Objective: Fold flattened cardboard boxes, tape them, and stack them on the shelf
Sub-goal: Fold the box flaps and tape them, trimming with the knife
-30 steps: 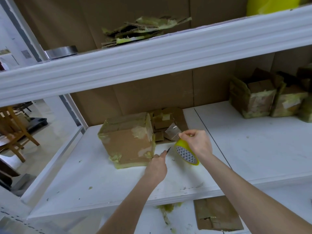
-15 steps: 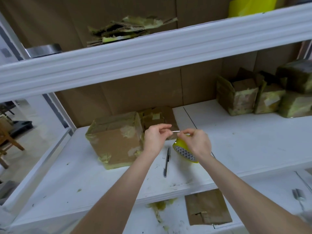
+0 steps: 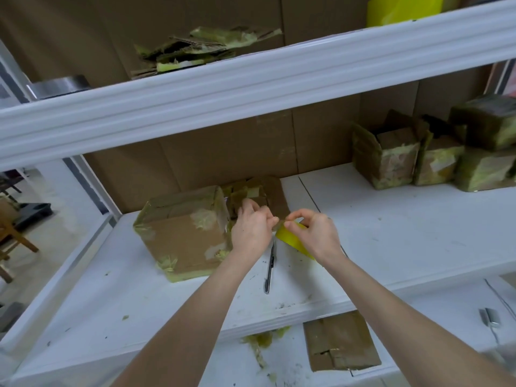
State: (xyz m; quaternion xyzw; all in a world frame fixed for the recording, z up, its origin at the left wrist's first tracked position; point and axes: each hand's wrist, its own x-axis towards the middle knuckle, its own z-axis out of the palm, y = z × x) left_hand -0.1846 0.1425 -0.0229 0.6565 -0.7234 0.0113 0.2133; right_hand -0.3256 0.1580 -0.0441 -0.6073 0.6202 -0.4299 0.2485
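Only the head view to go on, so here's what I see: both hands meet mid-shelf. The right hand is curled round the yellow roll of packing tape, and the left hand pinches at the roll's top edge, looks like it's picking up the loose tape end, though the end itself is too small to make out. The brown cardboard box patched with yellowish tape sits on the white shelf board at 9 o'clock from the hands, just beside the left one. A thin black pen lies at 6 o'clock, and the flat brown cardboard pieces are at 12. My two cents: keep the roll steady, peel the end slow and straight so it doesn't split or fold onto itself, then pull a long enough strip toward the box.
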